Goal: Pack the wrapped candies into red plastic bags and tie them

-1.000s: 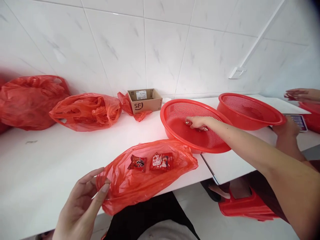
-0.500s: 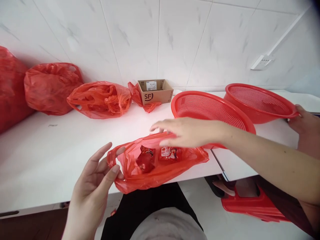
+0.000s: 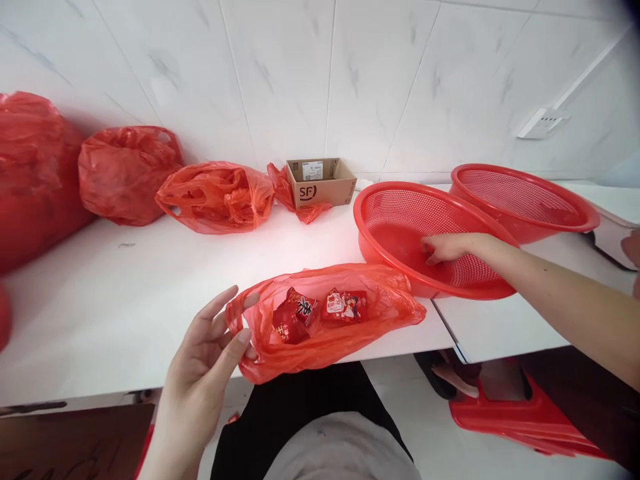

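Observation:
My left hand (image 3: 213, 353) holds the handle end of a red plastic bag (image 3: 330, 353), thumb and fingers hooked round the film, keeping its mouth spread. Inside lie a red snack packet (image 3: 295, 317) with black lettering and a second red packet (image 3: 346, 305) with a cartoon figure, some distance apart. My right hand (image 3: 445, 248) reaches down into a red perforated basket (image 3: 383, 250) right of the bag. Its fingers are bent close together near the basket's bottom; what they hold, if anything, cannot be made out against the red plastic.
Filled red bags (image 3: 215, 197) line the wall on the left. A small cardboard box (image 3: 325, 190) stands behind the basket. Farther right is another red basket (image 3: 525, 200), with another person's hand (image 3: 633, 250) at the frame edge. A red stool (image 3: 520, 417) is below the table.
My right hand has moved from above the bag into the near basket. The packet in the bag shows more clearly. The other person's hand has left the far basket's rim. My left hand keeps its hold.

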Action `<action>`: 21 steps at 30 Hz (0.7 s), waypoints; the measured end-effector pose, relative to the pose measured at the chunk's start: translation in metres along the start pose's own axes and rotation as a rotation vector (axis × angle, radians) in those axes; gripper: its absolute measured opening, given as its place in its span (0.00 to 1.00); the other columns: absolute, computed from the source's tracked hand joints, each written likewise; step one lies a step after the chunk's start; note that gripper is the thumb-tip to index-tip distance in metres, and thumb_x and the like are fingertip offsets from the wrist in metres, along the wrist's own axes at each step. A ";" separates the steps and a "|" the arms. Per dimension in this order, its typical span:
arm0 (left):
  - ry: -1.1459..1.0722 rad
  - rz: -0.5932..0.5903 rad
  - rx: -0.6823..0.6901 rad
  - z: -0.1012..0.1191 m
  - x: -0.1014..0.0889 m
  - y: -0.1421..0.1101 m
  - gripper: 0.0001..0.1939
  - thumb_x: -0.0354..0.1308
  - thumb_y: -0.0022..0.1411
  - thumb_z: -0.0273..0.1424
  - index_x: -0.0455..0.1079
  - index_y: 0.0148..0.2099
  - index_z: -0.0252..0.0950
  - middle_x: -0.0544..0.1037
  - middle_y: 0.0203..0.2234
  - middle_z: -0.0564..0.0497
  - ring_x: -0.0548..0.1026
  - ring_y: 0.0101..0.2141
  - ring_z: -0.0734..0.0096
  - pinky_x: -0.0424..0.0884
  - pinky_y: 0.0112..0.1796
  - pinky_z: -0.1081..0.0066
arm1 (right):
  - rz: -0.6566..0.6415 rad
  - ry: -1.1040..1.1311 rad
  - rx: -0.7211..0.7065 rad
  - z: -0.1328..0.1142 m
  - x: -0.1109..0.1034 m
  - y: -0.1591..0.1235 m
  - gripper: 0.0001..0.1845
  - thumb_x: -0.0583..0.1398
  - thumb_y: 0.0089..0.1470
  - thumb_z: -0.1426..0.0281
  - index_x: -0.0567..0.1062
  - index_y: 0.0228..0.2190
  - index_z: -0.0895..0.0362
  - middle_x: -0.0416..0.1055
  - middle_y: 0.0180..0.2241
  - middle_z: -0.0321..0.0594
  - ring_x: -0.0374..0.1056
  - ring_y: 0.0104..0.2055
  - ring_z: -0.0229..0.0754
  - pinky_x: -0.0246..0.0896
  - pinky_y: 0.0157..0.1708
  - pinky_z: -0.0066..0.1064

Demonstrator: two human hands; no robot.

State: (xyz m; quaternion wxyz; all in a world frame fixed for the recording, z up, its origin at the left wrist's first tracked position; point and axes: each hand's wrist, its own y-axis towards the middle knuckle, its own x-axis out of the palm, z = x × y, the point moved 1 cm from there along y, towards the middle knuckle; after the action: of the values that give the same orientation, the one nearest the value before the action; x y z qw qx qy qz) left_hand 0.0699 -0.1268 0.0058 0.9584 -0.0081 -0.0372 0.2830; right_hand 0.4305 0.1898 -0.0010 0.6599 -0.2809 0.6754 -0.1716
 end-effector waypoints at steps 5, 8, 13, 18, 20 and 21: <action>0.009 0.020 -0.016 0.006 0.004 -0.001 0.30 0.67 0.54 0.36 0.67 0.59 0.44 0.78 0.46 0.48 0.71 0.26 0.78 0.74 0.31 0.76 | -0.004 0.171 -0.196 -0.037 -0.021 -0.036 0.09 0.61 0.49 0.74 0.65 0.32 0.55 0.71 0.30 0.40 0.69 0.30 0.41 0.63 0.29 0.31; 0.002 0.016 -0.016 0.011 0.007 -0.001 0.30 0.67 0.53 0.36 0.68 0.58 0.44 0.77 0.47 0.48 0.71 0.27 0.76 0.73 0.30 0.75 | 0.198 0.476 -0.592 -0.077 -0.035 -0.086 0.04 0.57 0.57 0.68 0.65 0.34 0.54 0.72 0.33 0.40 0.70 0.33 0.38 0.64 0.32 0.30; -0.005 0.042 -0.008 0.013 0.011 -0.001 0.29 0.67 0.53 0.37 0.68 0.58 0.44 0.77 0.46 0.46 0.69 0.24 0.76 0.70 0.23 0.76 | 0.189 0.494 -0.932 -0.155 0.001 -0.146 0.10 0.58 0.58 0.65 0.68 0.42 0.52 0.75 0.41 0.40 0.73 0.38 0.40 0.68 0.35 0.33; 0.020 0.063 0.012 0.011 -0.004 0.000 0.32 0.70 0.50 0.37 0.69 0.58 0.45 0.80 0.44 0.49 0.60 0.17 0.84 0.65 0.18 0.79 | 0.460 0.044 -0.946 -0.182 0.033 -0.158 0.15 0.56 0.61 0.66 0.71 0.49 0.51 0.70 0.53 0.43 0.69 0.51 0.47 0.66 0.47 0.40; 0.047 0.095 -0.003 0.010 -0.014 0.000 0.33 0.70 0.49 0.37 0.70 0.57 0.46 0.80 0.44 0.49 0.59 0.16 0.84 0.63 0.17 0.79 | 0.581 -0.030 -0.901 -0.166 0.026 -0.158 0.14 0.56 0.61 0.66 0.73 0.48 0.52 0.70 0.52 0.43 0.67 0.53 0.49 0.65 0.49 0.42; 0.054 0.116 -0.013 0.010 -0.018 0.000 0.32 0.71 0.48 0.37 0.71 0.57 0.46 0.81 0.43 0.50 0.59 0.16 0.85 0.62 0.16 0.80 | 0.642 -0.047 -0.853 -0.153 0.022 -0.157 0.14 0.56 0.61 0.65 0.73 0.48 0.51 0.70 0.52 0.43 0.67 0.54 0.50 0.65 0.49 0.43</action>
State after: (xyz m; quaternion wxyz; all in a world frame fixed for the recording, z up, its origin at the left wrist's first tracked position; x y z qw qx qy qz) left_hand 0.0538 -0.1367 0.0144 0.9409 -0.0243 -0.0127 0.3375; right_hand 0.3043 0.0320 0.0870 0.5212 -0.3072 0.7222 0.3353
